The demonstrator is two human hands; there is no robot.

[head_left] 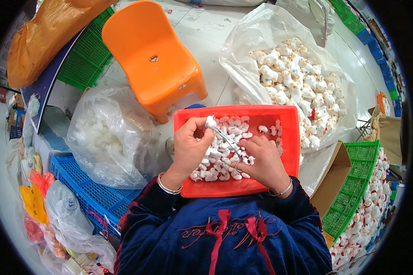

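A small white plush piece (210, 121) is pinched between the thumb and fingers of my left hand (188, 144). My right hand (264, 160) grips slim metal forceps (228, 140), its fingers at the ring handles. The forceps slant up and left, their tips reaching the white piece; whether they are inside it I cannot tell. Both hands are above a red plastic tray (287, 137) at my lap. Many small white fabric pieces (215, 167) lie loose in the tray, mostly in its left and middle parts. A few sit apart near its right side.
An orange chair (156, 59) stands ahead on the left. Left of the tray is a clear bag of white stuffing (98, 133), beside a blue crate (89, 188). A large clear bag of white plush toys (303, 87) lies ahead right. A green crate (355, 178) borders more plush at right.
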